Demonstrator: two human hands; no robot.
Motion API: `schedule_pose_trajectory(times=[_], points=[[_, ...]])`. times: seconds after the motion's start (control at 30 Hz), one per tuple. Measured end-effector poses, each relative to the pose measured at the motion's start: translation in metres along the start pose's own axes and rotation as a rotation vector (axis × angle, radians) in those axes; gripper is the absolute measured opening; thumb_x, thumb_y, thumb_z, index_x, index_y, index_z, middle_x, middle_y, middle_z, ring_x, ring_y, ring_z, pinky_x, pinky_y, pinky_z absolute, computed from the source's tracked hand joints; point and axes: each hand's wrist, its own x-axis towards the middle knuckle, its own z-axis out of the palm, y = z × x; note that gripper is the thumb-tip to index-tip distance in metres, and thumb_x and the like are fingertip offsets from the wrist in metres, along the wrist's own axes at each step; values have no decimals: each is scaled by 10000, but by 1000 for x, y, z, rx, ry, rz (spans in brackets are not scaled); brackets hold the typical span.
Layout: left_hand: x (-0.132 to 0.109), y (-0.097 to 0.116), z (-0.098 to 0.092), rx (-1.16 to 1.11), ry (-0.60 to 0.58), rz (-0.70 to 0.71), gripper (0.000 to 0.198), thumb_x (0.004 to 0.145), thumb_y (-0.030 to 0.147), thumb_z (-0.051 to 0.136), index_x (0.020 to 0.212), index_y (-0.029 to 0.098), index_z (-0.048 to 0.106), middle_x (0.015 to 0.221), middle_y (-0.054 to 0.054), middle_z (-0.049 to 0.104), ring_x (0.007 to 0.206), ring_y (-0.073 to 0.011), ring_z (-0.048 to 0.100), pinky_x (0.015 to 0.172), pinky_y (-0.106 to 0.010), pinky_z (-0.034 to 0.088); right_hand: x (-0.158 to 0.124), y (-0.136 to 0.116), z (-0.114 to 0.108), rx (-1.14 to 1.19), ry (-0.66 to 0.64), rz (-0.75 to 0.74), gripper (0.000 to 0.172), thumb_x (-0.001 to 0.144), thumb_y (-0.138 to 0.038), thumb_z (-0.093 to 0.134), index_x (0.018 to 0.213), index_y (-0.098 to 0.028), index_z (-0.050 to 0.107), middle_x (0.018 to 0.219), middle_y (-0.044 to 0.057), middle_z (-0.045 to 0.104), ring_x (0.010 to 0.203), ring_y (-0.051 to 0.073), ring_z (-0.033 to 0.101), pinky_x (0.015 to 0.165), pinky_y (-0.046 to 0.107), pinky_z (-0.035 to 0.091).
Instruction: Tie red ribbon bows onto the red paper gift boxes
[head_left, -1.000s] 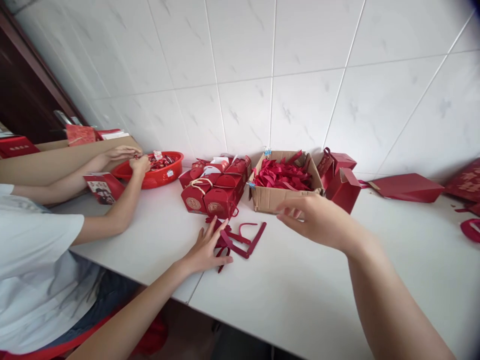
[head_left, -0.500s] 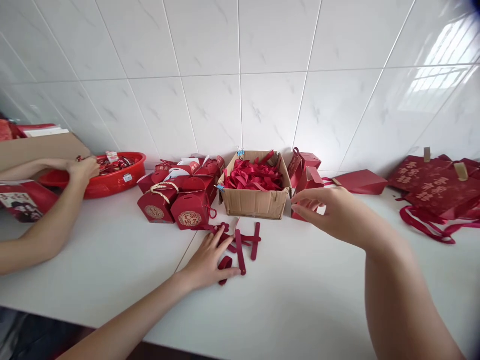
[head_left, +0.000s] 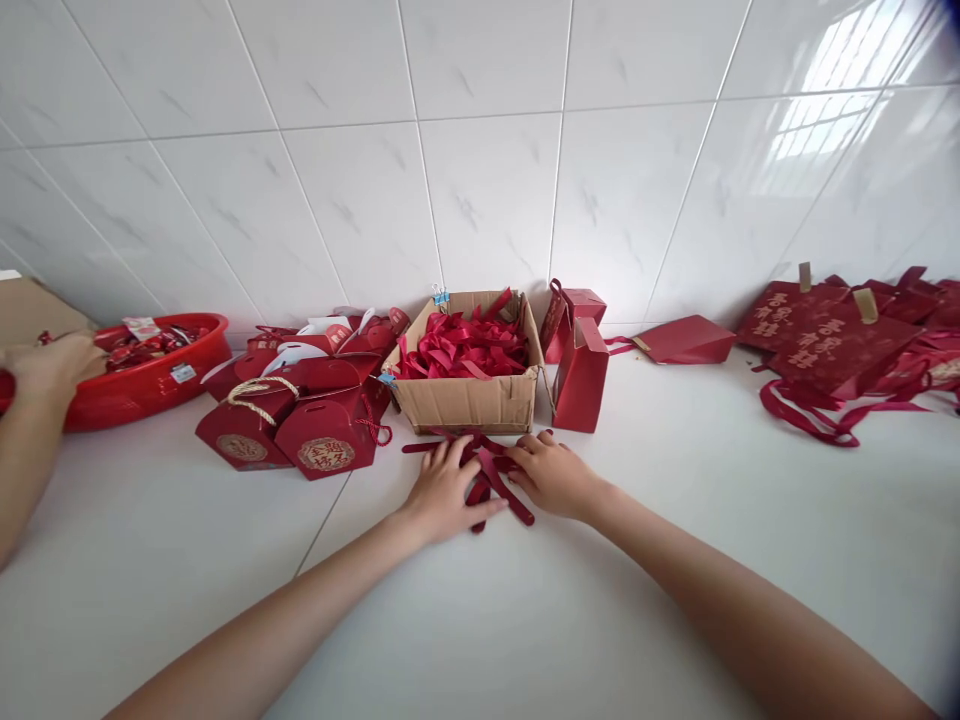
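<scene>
Both my hands rest on a small pile of dark red paper strips [head_left: 491,478] lying on the white table [head_left: 525,620], just in front of a cardboard box [head_left: 469,400] full of red ribbons. My left hand [head_left: 444,492] lies flat on the strips with its fingers spread. On the right side of the pile my right hand [head_left: 553,473] presses down, fingers bent and slightly apart. Neither hand grips anything that I can see.
Red gift boxes [head_left: 300,410] with rope handles stand left of the carton. Another person's hand [head_left: 45,365] is at a red basin [head_left: 142,385] at far left. Upright red bags [head_left: 579,372] stand right of the carton, flat red bags [head_left: 832,345] lie at far right.
My right hand has come down from the air near the carton onto the strips beside my left hand. The view has swung to the right, so the other person is nearly out of view.
</scene>
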Motion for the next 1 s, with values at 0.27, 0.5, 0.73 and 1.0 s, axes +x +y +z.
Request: schedule_pose_trajectory(times=[0.27,0.5,0.73,1.0], points=[[5,-13,1,-62,262,41,365,789,518,623,995,234,720,1241,-109,555,1138,-346,508,933,-516,399,7,47,18,79,341,-20,243,923,-231,431,964,-203,669,1017,80,618,887,162,592,721,248,490],[5,-20,-5,-321,443,29,302,887,412,507,1052,214,663,1082,-82,608,1022,-247,571,898,-404,440,23,53,-6,86,962,244,561,822,-397,584,1298,-160,406,1314,194,361,1278,328,328,1037,537,311],[8,-31,-5,-634,588,-37,299,960,350,351,873,186,585,888,-50,615,862,-173,596,757,-282,473,44,52,-23,541,1036,461,1130,641,-554,724,1467,-117,90,1486,200,210,1398,289,205,1135,448,239],[7,-43,-13,-863,730,-140,283,934,403,364,868,193,542,843,-42,599,815,-171,578,724,-276,457,35,59,-14,584,1084,624,676,707,-386,633,1302,-128,441,1221,150,572,1097,259,560,940,372,458]])
